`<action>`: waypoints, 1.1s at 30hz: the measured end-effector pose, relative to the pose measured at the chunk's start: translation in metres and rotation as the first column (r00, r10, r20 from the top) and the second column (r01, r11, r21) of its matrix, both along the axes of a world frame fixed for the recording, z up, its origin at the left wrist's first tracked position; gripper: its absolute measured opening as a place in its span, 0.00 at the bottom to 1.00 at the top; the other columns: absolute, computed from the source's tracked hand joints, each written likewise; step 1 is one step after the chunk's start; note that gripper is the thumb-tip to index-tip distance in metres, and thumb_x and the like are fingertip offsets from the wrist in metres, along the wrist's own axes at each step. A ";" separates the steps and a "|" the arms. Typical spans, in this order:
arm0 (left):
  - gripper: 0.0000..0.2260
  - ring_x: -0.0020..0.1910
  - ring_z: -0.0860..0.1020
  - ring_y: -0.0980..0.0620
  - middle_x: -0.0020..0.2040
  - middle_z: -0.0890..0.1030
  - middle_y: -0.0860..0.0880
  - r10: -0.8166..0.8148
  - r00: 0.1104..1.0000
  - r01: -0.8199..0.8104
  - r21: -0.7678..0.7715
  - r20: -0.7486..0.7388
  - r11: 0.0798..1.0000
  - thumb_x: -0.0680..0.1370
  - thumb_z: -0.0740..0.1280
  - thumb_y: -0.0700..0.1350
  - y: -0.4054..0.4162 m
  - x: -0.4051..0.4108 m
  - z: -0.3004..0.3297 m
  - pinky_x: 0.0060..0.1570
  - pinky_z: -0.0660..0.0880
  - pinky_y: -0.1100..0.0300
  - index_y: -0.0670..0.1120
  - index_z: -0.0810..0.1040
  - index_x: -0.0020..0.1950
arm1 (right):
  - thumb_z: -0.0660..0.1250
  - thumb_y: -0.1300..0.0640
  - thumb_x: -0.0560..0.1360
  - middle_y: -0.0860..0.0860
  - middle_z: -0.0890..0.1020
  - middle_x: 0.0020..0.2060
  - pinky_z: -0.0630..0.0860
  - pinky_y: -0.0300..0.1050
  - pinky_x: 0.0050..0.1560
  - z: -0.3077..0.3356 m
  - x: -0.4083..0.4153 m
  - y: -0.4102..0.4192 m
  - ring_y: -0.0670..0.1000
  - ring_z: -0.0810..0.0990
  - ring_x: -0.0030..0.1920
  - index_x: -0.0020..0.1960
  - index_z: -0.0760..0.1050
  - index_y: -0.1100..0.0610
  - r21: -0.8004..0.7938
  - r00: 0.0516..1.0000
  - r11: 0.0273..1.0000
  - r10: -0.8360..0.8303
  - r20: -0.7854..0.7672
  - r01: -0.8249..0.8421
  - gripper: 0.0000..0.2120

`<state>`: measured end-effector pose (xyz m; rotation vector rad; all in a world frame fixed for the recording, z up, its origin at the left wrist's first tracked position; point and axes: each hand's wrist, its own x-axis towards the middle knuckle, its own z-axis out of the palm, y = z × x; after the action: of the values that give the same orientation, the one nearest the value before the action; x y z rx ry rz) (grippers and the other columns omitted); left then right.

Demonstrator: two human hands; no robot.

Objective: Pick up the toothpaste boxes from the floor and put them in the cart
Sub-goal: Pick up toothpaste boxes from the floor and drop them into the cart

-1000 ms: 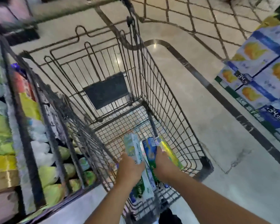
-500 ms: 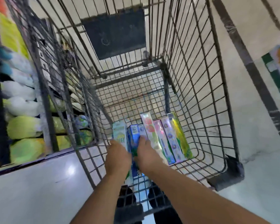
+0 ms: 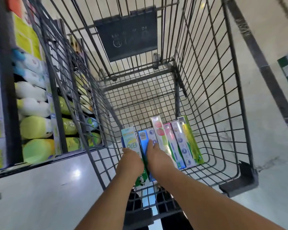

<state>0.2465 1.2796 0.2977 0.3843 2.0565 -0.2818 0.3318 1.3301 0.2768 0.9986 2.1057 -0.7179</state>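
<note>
Wire cart [image 3: 211,90] holds toothpaste boxes [image 3: 181,143] at 6 o'clock; left hand [image 3: 129,163] grips green box [image 3: 130,140], right hand [image 3: 157,156] presses flat on blue box [image 3: 143,138].

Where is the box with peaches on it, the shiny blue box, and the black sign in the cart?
peach box [image 3: 158,130], head view, on the pink peach picture.
shiny blue box [image 3: 143,140], head view, on its top face near the barcode.
black sign [image 3: 128,39], head view, on the panel's middle.
</note>
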 end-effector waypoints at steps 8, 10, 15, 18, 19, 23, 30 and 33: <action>0.38 0.62 0.75 0.42 0.69 0.71 0.39 0.014 0.999 -0.016 0.049 0.030 0.999 0.79 0.62 0.39 -0.005 0.001 0.000 0.53 0.74 0.52 0.35 0.38 0.78 | 0.66 0.68 0.75 0.63 0.67 0.69 0.76 0.52 0.51 -0.006 -0.001 -0.006 0.61 0.77 0.59 0.80 0.38 0.54 -0.110 0.996 0.992 -0.069 -0.051 0.063 0.47; 0.34 0.60 0.76 0.42 0.67 0.72 0.39 0.054 0.997 -0.059 0.085 0.060 0.995 0.80 0.63 0.43 -0.008 -0.002 0.005 0.50 0.74 0.52 0.36 0.46 0.78 | 0.67 0.62 0.77 0.60 0.74 0.62 0.77 0.51 0.52 0.002 0.004 0.005 0.60 0.78 0.56 0.79 0.50 0.58 -0.156 0.983 0.978 -0.156 -0.102 0.139 0.37; 0.32 0.58 0.77 0.45 0.70 0.70 0.41 -0.022 0.990 -0.018 0.277 0.142 0.961 0.81 0.62 0.57 -0.003 -0.016 0.056 0.50 0.74 0.56 0.43 0.56 0.78 | 0.66 0.45 0.78 0.56 0.79 0.61 0.78 0.46 0.51 0.062 0.023 0.050 0.52 0.80 0.51 0.75 0.63 0.55 -0.271 0.911 0.907 -0.374 -0.171 0.322 0.30; 0.33 0.69 0.70 0.46 0.75 0.66 0.45 -0.096 0.990 0.039 0.439 0.108 0.898 0.80 0.61 0.62 0.009 -0.030 0.116 0.64 0.69 0.55 0.46 0.57 0.79 | 0.63 0.37 0.77 0.54 0.77 0.65 0.75 0.49 0.60 0.120 0.029 0.078 0.53 0.79 0.58 0.75 0.63 0.53 -0.211 0.895 0.923 -0.370 -0.249 0.323 0.33; 0.34 0.71 0.68 0.46 0.76 0.64 0.45 -0.146 0.987 0.099 0.472 0.064 0.876 0.79 0.61 0.63 0.014 -0.035 0.138 0.66 0.67 0.54 0.47 0.57 0.79 | 0.62 0.36 0.77 0.55 0.75 0.67 0.73 0.51 0.63 0.143 0.030 0.087 0.54 0.76 0.63 0.76 0.63 0.53 -0.178 0.894 0.934 -0.351 -0.279 0.311 0.34; 0.39 0.78 0.54 0.45 0.80 0.56 0.45 -0.393 0.893 0.450 0.428 -0.220 0.783 0.77 0.54 0.70 0.030 -0.056 0.227 0.75 0.54 0.48 0.49 0.52 0.81 | 0.51 0.28 0.75 0.55 0.68 0.73 0.65 0.53 0.71 0.236 0.027 0.115 0.55 0.67 0.72 0.78 0.59 0.54 0.174 0.950 0.981 -0.031 -0.311 0.089 0.40; 0.44 0.79 0.42 0.44 0.81 0.47 0.44 -0.401 0.785 0.573 0.307 -0.472 0.760 0.71 0.45 0.76 0.005 -0.073 0.360 0.76 0.41 0.41 0.54 0.43 0.81 | 0.41 0.21 0.65 0.52 0.43 0.80 0.37 0.55 0.74 0.360 0.020 0.126 0.54 0.39 0.79 0.80 0.41 0.49 0.395 0.871 0.904 0.320 -0.371 -0.164 0.51; 0.44 0.79 0.41 0.43 0.81 0.46 0.44 -0.386 0.780 0.557 0.265 -0.492 0.787 0.72 0.46 0.76 -0.026 -0.073 0.396 0.75 0.40 0.39 0.53 0.41 0.81 | 0.40 0.21 0.64 0.52 0.39 0.79 0.36 0.54 0.72 0.386 0.015 0.116 0.54 0.36 0.78 0.80 0.38 0.50 0.444 0.833 0.857 0.432 -0.346 -0.260 0.53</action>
<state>0.1732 1.2540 0.6942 1.2160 2.4089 -0.2636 0.3471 1.4458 0.6627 0.6314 2.8097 -0.3641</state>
